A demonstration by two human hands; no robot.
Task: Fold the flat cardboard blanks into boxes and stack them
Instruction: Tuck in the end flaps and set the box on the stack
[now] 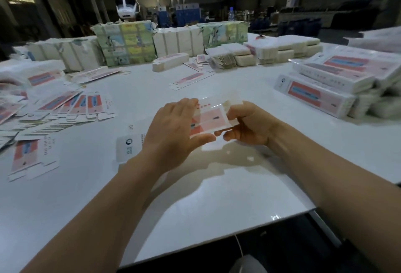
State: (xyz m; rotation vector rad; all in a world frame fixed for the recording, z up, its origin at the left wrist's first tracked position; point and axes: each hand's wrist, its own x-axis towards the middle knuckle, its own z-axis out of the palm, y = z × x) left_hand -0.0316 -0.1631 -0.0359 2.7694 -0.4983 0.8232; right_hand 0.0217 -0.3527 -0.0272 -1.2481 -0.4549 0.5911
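A white and pink cardboard blank [211, 117] is held above the white table [195, 196], blurred by motion. My left hand [173, 127] grips its left part, thumb under the near edge and fingers over the top. My right hand [249, 124] grips its right end with curled fingers. Its white left end [130, 142] shows behind my left wrist. Flat blanks [65, 108] lie fanned out at the left, and one single blank [32, 157] lies nearer. Folded boxes [325, 90] are stacked at the right.
Bundles of white and green printed cardboard [125, 42] stand in a row along the far side. Small piles of blanks [230, 55] lie at the back right. A person with a white headset [125, 8] sits behind the bundles. The table's near edge [217, 238] runs diagonally.
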